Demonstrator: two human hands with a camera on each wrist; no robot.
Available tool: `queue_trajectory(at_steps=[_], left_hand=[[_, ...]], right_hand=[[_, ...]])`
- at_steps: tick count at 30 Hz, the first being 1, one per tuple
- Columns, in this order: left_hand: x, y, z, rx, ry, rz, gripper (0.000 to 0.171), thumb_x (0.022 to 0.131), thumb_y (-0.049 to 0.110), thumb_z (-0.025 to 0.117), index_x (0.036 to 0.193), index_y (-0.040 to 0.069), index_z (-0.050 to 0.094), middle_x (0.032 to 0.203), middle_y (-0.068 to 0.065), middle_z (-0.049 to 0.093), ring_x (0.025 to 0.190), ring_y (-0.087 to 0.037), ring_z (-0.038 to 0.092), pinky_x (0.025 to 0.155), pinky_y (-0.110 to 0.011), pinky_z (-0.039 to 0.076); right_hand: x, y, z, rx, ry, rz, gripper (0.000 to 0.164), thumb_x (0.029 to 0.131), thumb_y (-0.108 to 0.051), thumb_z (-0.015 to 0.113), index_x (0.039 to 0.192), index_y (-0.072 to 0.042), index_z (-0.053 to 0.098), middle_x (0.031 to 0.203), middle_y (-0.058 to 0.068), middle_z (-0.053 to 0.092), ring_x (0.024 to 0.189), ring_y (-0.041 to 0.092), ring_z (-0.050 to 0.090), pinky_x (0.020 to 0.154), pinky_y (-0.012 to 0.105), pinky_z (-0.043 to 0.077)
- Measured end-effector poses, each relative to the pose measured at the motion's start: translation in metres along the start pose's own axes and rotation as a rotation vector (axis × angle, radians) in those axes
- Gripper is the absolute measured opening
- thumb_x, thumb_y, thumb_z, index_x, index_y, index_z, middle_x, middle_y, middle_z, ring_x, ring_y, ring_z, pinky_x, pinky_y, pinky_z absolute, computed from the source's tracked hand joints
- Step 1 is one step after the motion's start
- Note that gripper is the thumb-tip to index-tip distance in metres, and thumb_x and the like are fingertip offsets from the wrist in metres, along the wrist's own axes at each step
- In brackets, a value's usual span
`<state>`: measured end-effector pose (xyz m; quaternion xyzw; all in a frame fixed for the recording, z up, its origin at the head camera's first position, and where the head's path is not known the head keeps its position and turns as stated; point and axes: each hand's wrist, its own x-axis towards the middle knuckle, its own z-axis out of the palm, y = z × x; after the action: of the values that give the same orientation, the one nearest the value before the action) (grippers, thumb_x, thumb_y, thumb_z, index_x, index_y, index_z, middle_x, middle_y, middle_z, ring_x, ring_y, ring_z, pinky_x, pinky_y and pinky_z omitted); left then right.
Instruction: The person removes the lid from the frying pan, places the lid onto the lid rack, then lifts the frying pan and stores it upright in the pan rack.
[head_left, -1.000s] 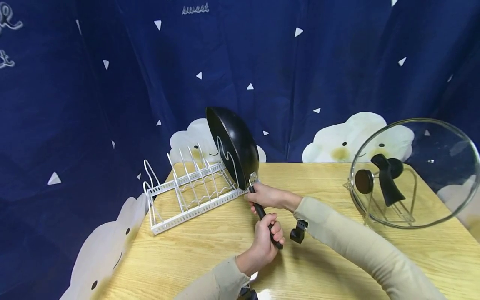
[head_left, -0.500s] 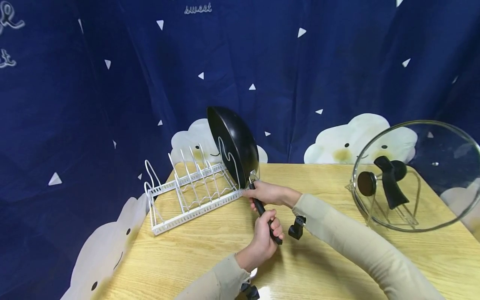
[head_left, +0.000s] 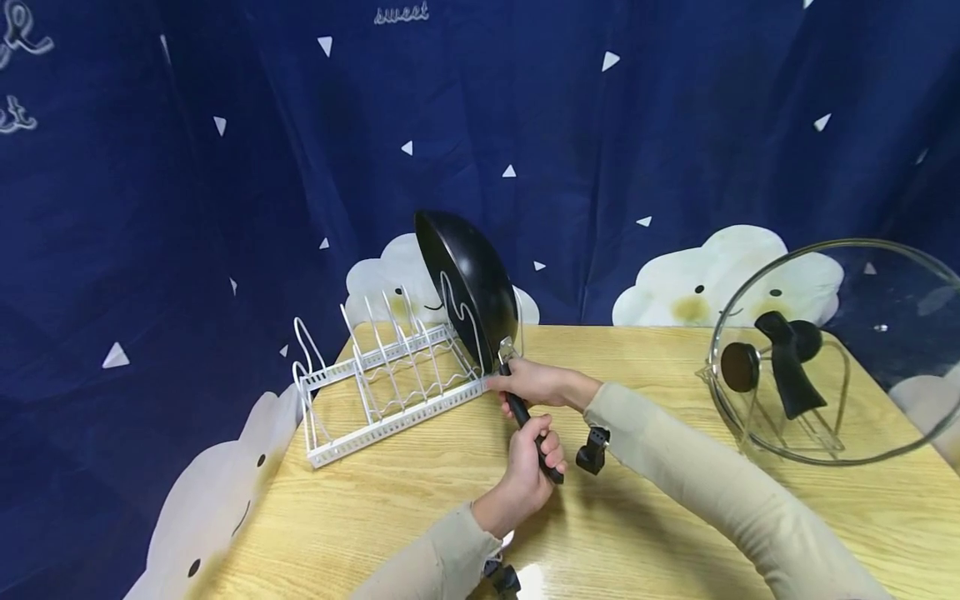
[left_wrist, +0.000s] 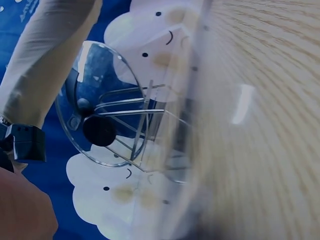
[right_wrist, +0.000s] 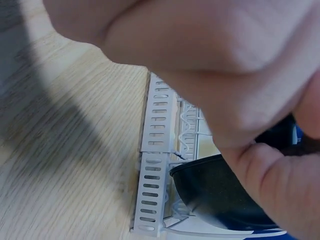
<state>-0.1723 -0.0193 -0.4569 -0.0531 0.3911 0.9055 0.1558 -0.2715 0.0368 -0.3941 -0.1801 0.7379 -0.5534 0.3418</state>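
Note:
A black wok (head_left: 480,279) stands on its edge in the right end of a white wire rack (head_left: 397,421), its hollow side facing left. One of the rack's wavy wire dividers shows in front of the wok's opening. My left hand (head_left: 528,467) grips the lower end of the wok's black handle (head_left: 519,408). Higher up, close to the metal joint, my right hand (head_left: 536,383) holds the same handle. In the right wrist view the wok (right_wrist: 220,192) sits between the rack's slotted rails (right_wrist: 152,185), partly hidden behind the right hand (right_wrist: 215,65).
At the right, a large glass lid (head_left: 847,454) with a black knob handle (head_left: 787,367) leans upright on a wire stand (head_left: 843,400). The wooden table (head_left: 360,533) ends at a dark blue curtain (head_left: 465,100) with white clouds.
Both hands keep their grip on the handle, and its lower end rises very slightly. The wok stays in the rack; the whole view shifts a little.

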Motion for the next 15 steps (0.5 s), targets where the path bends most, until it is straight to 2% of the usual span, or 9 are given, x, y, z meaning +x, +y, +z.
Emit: queue_trajectory(at_steps=[3,7,15], left_hand=[[0.001,-0.004,-0.001,0.012,-0.008,-0.007,0.029,0.089,0.017,0.044,0.063,0.02,0.034,0.047,0.01,0.031,0.038,-0.003,0.032,0.04,-0.018,0.032],[0.005,-0.01,-0.002,0.025,0.002,-0.011,0.028,0.089,0.017,0.045,0.063,0.02,0.034,0.048,0.009,0.031,0.039,-0.004,0.032,0.042,-0.019,0.032],[0.011,-0.02,-0.003,0.056,0.01,-0.022,0.029,0.088,0.018,0.046,0.062,0.018,0.033,0.049,0.007,0.031,0.042,-0.007,0.031,0.045,-0.022,0.032]], right_hand=[[-0.001,0.002,-0.003,0.011,-0.014,0.021,0.028,0.1,-0.015,0.046,0.08,0.005,0.045,0.067,0.011,0.049,0.054,0.016,0.054,0.054,0.027,0.049],[-0.003,0.004,-0.006,0.03,-0.04,0.034,0.021,0.1,-0.014,0.045,0.085,0.001,0.044,0.07,0.012,0.05,0.057,0.018,0.054,0.056,0.029,0.049],[-0.004,0.011,-0.009,0.011,-0.045,0.04,0.023,0.099,-0.012,0.046,0.079,-0.001,0.047,0.069,0.014,0.05,0.056,0.017,0.054,0.054,0.028,0.048]])
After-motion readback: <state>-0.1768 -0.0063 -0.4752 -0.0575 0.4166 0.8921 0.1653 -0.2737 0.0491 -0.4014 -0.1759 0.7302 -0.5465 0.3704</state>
